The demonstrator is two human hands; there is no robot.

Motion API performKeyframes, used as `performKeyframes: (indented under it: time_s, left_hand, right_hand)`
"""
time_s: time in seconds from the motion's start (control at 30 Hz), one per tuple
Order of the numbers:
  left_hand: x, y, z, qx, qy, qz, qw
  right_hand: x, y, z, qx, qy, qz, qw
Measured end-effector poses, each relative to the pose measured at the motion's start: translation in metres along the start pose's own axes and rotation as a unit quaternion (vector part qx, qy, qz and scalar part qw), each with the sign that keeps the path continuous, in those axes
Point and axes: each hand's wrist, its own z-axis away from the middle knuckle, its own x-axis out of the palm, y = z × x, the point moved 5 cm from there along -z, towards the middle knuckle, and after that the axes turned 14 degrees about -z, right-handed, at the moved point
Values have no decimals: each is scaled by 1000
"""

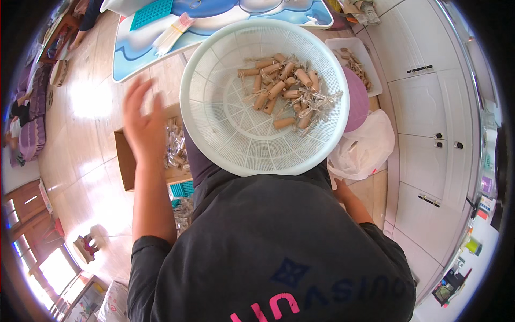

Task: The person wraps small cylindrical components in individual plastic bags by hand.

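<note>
A pale green plastic mesh basket [212, 70] rests at my lap. Inside it, toward the right, lies a heap of short brown cylinders [276, 88] with clear, stringy wrapping on them. My left hand [144, 121] is raised left of the basket, apart from it, with its fingers spread and slightly blurred; it holds nothing. Below that hand stands a cardboard box [124, 161] containing shiny, clear-wrapped pieces [176, 145]. Low on the right, my right hand [340, 190] is at the lower edge of a white plastic bag [370, 147]. Its fingers are mostly hidden.
Beyond the basket is a low blue-and-white table [129, 59] bearing a teal grid tray [152, 13] and a bundle of thin clear strips [173, 35]. A white tub [378, 72] of brown pieces and a purple round lid [357, 102] sit beside white cabinets [418, 107].
</note>
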Motion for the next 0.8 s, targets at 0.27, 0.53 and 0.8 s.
performKeyframes:
  time_s: [0.27, 0.53, 0.8]
  left_hand:
    - [122, 75, 0, 142, -465, -211, 848]
    - [138, 63, 9, 189, -541, -380, 726]
    - [153, 38, 39, 138, -585, -383, 702]
  right_hand:
    - [-28, -19, -7, 53, 142, -218, 964]
    - [-29, -7, -25, 36, 69, -224, 971]
    - [-52, -67, -37, -49, 139, -324, 934]
